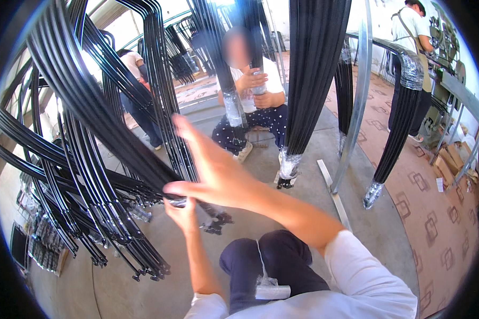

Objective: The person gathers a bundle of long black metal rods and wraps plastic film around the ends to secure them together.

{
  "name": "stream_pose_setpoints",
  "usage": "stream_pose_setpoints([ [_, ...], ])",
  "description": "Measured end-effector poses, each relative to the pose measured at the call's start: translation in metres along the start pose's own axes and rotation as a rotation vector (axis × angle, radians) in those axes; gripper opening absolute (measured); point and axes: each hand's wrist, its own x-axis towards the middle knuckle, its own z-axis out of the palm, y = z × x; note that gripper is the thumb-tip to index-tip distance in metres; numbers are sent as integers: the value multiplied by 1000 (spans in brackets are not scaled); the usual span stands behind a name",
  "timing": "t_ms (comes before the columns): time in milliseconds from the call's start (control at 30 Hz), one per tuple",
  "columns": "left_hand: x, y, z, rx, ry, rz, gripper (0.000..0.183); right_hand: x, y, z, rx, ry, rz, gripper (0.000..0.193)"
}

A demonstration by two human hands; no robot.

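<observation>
My left hand point(182, 211) closes around the lower part of a bundle of bent black metal tubes point(109, 114), where a band of clear plastic film shows. Just above it is my right hand point(210, 167), fingers stretched out and thumb apart, slightly smeared by motion. The right thumb lies over the bundle near my left hand; whether it touches cannot be told. Dark fittings point(216, 222) show at the tube ends below. At my lap is a small white roll of clear film point(273, 291), with a thin strand rising from it over my dark trousers.
Opposite me a seated person point(250, 90) grips a film-wrapped tube bundle. Another hanging bundle point(314, 74) has a wrapped end. Unwrapped tubes point(98, 212) crowd the left. A metal post point(359, 101) stands right of centre. Two more people stand farther back; cardboard point(449, 159) lies right.
</observation>
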Motion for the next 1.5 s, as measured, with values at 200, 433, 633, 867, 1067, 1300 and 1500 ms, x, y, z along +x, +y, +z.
stream_pose_setpoints([
  [200,-17,23,35,96,84,24,47,72,26,58,977,-259,306,36],
  [433,6,11,23,20,161,2,45,88,39,88,1020,-343,286,26],
  [633,18,-17,8,-14,222,-27,46,98,41,118,999,-426,256,22],
  [867,24,-34,-22,-91,48,-31,47,81,34,133,582,-140,89,37],
  [1067,16,-30,-29,40,-275,-77,51,-64,16,89,169,30,211,31],
  [1300,6,-48,-7,-141,-312,-195,55,-302,-49,37,209,-1128,531,28],
  [1500,-25,-21,-1,-143,-148,-89,48,-332,-99,51,-296,-1047,545,48],
])
